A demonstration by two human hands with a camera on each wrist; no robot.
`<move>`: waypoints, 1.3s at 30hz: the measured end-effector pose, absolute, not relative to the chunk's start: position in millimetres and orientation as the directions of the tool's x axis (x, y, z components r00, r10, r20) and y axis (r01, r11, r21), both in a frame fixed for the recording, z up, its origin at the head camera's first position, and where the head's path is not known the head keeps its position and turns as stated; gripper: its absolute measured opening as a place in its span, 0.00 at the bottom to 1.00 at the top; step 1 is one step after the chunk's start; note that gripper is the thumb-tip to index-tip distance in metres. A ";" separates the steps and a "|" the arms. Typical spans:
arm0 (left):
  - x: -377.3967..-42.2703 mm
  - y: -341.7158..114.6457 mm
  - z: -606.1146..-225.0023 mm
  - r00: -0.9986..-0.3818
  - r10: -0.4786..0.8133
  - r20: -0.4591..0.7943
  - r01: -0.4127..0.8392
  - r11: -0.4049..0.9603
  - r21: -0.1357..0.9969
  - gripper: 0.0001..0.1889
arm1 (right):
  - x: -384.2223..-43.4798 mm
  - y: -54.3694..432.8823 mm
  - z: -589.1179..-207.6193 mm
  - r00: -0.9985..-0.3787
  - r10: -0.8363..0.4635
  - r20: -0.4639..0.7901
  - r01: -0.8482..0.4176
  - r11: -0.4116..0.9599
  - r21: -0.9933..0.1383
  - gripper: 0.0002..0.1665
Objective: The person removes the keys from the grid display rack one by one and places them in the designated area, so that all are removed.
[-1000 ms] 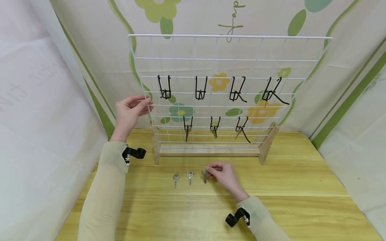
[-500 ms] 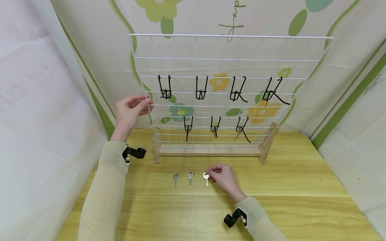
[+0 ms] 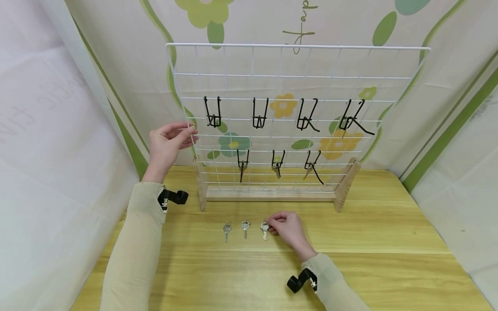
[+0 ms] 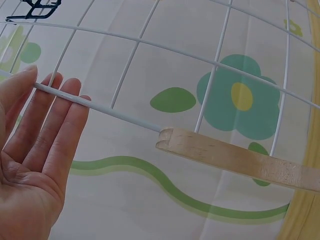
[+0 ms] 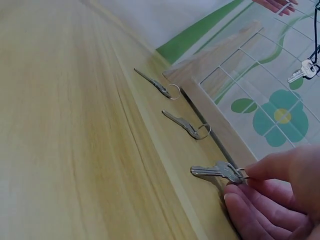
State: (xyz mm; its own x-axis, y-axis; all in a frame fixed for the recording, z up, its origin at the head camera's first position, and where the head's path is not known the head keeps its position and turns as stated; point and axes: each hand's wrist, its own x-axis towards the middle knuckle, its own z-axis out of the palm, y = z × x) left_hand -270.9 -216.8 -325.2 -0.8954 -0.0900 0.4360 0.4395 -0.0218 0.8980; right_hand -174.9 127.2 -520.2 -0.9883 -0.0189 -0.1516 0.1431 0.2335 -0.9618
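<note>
My right hand [image 3: 288, 231] pinches the small ring of a silver key [image 5: 215, 171] between thumb and forefinger, low over the table in front of the rack. Whether the blade touches the wood I cannot tell. Left of it in the head view lie two more ringed keys, the middle key [image 3: 245, 229] and the left key [image 3: 227, 231], roughly in a row. My left hand [image 3: 168, 144] holds the left edge wire of the white wire rack [image 3: 264, 77], its thumb on one side and its fingers [image 4: 65, 120] on the other.
Black double-wire hooks hang in two rows on the grid, such as an upper hook [image 3: 259, 114]. From a lower hook hangs another key [image 5: 302, 71]. A wooden base [image 3: 268, 195] carries the rack on the wooden table [image 3: 218, 280]. Printed cloth [image 3: 116, 52] surrounds the table.
The key in my right hand has turned, its flat face now showing, and shifted slightly. My right wrist has edged left. The left hand and the two lying keys stay put.
</note>
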 end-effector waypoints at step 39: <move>-271.3 -216.0 -324.9 -0.889 -0.087 0.449 0.454 -0.047 0.890 0.16 | -176.8 128.4 -517.9 -0.994 -0.020 -0.107 0.091 0.381 -0.920 0.03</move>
